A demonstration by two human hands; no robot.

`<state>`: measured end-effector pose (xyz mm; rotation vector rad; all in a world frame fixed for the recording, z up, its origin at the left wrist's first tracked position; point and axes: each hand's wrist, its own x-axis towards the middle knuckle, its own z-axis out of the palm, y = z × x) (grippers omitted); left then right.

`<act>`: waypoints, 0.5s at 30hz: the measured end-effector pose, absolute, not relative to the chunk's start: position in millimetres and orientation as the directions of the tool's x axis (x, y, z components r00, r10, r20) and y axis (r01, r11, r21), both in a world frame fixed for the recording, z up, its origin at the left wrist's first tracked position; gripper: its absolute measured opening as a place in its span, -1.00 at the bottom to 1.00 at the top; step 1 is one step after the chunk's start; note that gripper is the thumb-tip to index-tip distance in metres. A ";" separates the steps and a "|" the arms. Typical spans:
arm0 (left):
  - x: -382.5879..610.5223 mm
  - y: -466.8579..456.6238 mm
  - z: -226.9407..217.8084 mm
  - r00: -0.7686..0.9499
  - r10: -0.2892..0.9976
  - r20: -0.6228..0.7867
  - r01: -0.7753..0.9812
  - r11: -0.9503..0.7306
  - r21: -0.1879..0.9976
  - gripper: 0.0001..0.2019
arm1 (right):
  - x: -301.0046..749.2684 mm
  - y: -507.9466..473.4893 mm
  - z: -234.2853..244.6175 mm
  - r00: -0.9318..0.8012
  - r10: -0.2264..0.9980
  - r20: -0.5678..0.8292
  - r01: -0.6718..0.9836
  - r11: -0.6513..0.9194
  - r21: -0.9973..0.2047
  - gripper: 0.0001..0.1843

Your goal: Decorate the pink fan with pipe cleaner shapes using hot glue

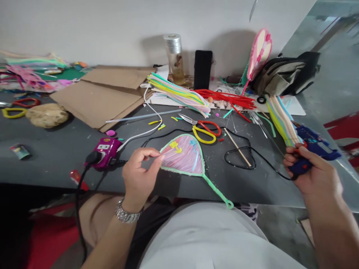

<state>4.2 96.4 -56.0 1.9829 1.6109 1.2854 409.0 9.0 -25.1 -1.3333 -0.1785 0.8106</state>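
A fan with a green fuzzy rim and green twisted handle lies before me. Its pink face carries a yellow flower with a stem and a blue flower with a pale blue stem. The thumb and forefinger of my left hand pinch its left edge. At the right, my right hand is wrapped round a dark blue glue gun with a black cord. The gun is beside a bundle of pastel pipe cleaners; its nozzle I cannot make out.
Scissors and a thin wooden stick lie beyond the fan. A purple power socket stands at left, near a stone and cardboard. Behind are a bottle, a phone, red pipe cleaners and a bag.
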 end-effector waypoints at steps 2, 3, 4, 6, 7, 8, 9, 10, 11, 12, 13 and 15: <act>-2.9 95.7 -54.7 -0.066 0.902 0.426 0.617 -0.299 0.728 -0.96 | 410.5 8.5 -24.5 0.727 0.595 -0.343 -0.442 0.024 -0.897 -0.79; -5.9 94.9 -54.4 -0.075 0.908 0.412 0.612 -0.284 0.738 -0.96 | 410.5 8.6 -24.5 0.728 0.587 -0.355 -0.458 0.031 -0.888 -0.80; -8.5 93.7 -54.5 -0.076 0.914 0.399 0.609 -0.274 0.744 -0.95 | 410.2 8.9 -24.7 0.729 0.578 -0.368 -0.473 0.036 -0.880 -0.81; -12.4 90.4 -55.5 -0.072 0.926 0.371 0.608 -0.254 0.752 -0.94 | 408.8 9.6 -24.9 0.731 0.565 -0.382 -0.487 0.041 -0.872 -0.82; -13.7 88.5 -56.2 -0.072 0.931 0.357 0.607 -0.243 0.756 -0.93 | 408.1 9.8 -24.9 0.732 0.566 -0.379 -0.485 0.043 -0.873 -0.82; -14.8 86.4 -57.0 -0.072 0.938 0.340 0.607 -0.229 0.761 -0.92 | 407.5 9.7 -24.7 0.733 0.570 -0.371 -0.479 0.045 -0.877 -0.82; -15.6 84.4 -57.8 -0.077 0.944 0.320 0.608 -0.210 0.766 -0.91 | 407.1 9.5 -24.4 0.736 0.572 -0.362 -0.470 0.047 -0.881 -0.81; -16.0 82.6 -58.5 -0.090 0.950 0.299 0.610 -0.185 0.771 -0.90 | 407.1 9.0 -24.1 0.735 0.576 -0.357 -0.464 0.045 -0.885 -0.80; -16.1 81.0 -59.1 -0.104 0.955 0.276 0.615 -0.157 0.773 -0.89 | 407.5 8.5 -24.0 0.732 0.581 -0.355 -0.462 0.040 -0.886 -0.80; -16.0 79.9 -59.7 -0.118 0.959 0.256 0.621 -0.130 0.773 -0.88 | 408.2 8.0 -24.2 0.728 0.584 -0.360 -0.465 0.034 -0.885 -0.80; -15.5 79.3 -60.3 -0.129 0.962 0.239 0.629 -0.107 0.770 -0.87 | 409.1 7.8 -24.7 0.722 0.586 -0.368 -0.471 0.027 -0.882 -0.81; -14.7 79.4 -61.4 -0.127 0.966 0.225 0.640 -0.093 0.762 -0.85 | 411.2 8.1 -26.7 0.712 0.598 -0.367 -0.474 0.023 -0.880 -0.82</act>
